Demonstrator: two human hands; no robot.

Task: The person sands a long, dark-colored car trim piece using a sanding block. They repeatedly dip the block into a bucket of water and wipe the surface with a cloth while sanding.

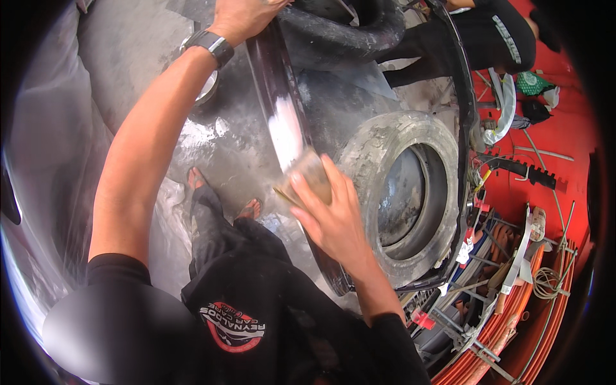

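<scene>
A long, dark, glossy car part (263, 70), shaped like a bumper, runs from the top edge down toward my right elbow. Part of it carries a whitish patch (285, 128). My right hand (330, 215) presses a flat tan-grey sanding pad (308, 173) against the lower end of that patch; the pad is blurred by motion. At the top of the picture, my left hand (244, 18), with a watch at the wrist, is closed over the upper stretch of the part. Its fingertips are partly cut off by the picture's edge.
A worn tyre (436, 199) lies right of my right hand, another tyre (346, 38) beyond it. A thin black frame (465, 109) curves around them. A person in black (475, 38) is at the upper right. Orange pipes (513, 321) fill the lower right; plastic sheeting (58, 147) hangs at left.
</scene>
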